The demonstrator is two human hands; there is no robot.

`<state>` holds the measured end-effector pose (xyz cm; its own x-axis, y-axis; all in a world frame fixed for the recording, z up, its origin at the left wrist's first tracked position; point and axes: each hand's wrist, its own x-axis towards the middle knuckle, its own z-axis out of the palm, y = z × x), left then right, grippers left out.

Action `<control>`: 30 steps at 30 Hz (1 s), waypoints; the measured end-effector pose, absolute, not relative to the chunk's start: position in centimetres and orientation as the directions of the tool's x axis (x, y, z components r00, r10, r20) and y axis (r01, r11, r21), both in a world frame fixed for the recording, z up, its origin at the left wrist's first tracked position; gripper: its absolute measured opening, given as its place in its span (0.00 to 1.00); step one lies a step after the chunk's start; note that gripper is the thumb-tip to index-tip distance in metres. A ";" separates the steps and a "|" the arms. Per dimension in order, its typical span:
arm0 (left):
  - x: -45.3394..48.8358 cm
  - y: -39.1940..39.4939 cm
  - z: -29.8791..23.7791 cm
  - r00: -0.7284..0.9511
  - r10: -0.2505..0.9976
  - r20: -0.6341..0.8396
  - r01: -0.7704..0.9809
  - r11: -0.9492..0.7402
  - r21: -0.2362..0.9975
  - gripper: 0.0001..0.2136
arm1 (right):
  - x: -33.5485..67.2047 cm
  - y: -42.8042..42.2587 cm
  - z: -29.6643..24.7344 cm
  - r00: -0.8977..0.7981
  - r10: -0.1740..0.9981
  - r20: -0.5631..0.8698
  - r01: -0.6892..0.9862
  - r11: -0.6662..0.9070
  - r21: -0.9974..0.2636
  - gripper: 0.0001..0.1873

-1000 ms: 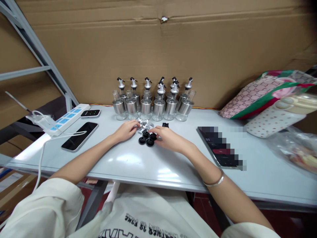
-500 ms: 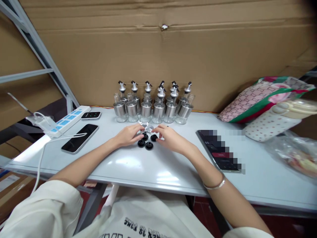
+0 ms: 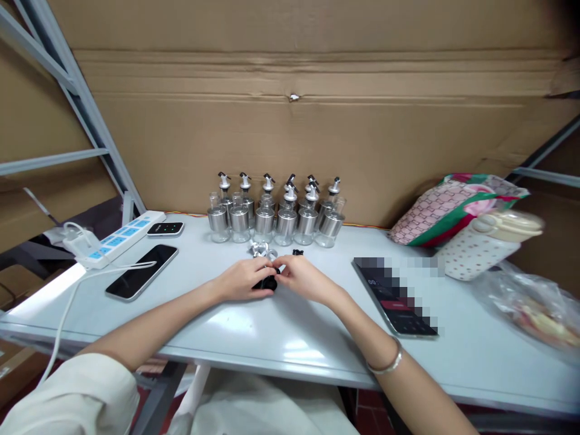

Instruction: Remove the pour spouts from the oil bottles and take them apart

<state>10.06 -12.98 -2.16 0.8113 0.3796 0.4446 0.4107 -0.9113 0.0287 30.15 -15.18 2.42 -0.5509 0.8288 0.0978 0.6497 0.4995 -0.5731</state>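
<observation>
Both hands meet over a small cluster of round black stoppers [image 3: 270,282] on the table. My left hand [image 3: 242,279] curls around them from the left, its thumb along the near side and its fingers over the far side. From the right, my right hand [image 3: 302,278] has thumb and fingertips drawn together at the cluster; what they pinch is hidden. Shiny silver parts [image 3: 260,248] lie just beyond my fingers, beside a small black piece [image 3: 298,252]. Behind stand rows of glass bottles with steel sleeves [image 3: 264,221], several fitted with silver-and-black pour spouts [image 3: 290,192].
On the left are a phone [image 3: 142,273], a small black-and-white device [image 3: 165,229] and a power strip [image 3: 120,238] with a white cable. To the right lie another phone [image 3: 394,302], a spotted bottle [image 3: 480,248], a patterned bag [image 3: 446,208] and a plastic bag [image 3: 534,308]. Cardboard [image 3: 317,139] walls the back.
My hands have come together over the black stoppers, which lay spread between them before. The right hand moved left and its fingers closed. The camera view has tilted upward.
</observation>
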 end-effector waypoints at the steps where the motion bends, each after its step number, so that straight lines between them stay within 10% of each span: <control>1: 10.0 -12.9 -2.2 0.814 0.379 0.441 0.411 -0.911 0.023 0.13 | 30.2 -15.1 2.3 -0.548 0.831 0.097 0.661 0.501 -0.558 0.14; 13: 10.1 -12.9 -2.0 0.809 0.359 0.466 0.403 -0.915 0.005 0.11 | 30.3 -15.5 2.4 -0.555 0.822 0.125 0.651 0.523 -0.550 0.17; 21: 10.9 -14.8 -1.2 0.823 0.270 0.501 0.291 -0.956 0.038 0.13 | 30.5 -9.5 4.0 0.010 0.790 0.613 0.539 0.512 -0.669 0.22; 26: 13.9 -18.1 -2.2 0.909 0.062 0.413 0.023 -0.995 0.098 0.16 | 29.9 -4.9 4.2 0.051 0.848 0.528 0.479 0.443 -0.758 0.25; 30: 14.9 -19.3 -2.2 0.940 0.162 0.299 0.082 -0.962 0.262 0.13 | 29.0 -3.2 4.2 0.120 0.867 0.484 0.425 0.395 -0.814 0.21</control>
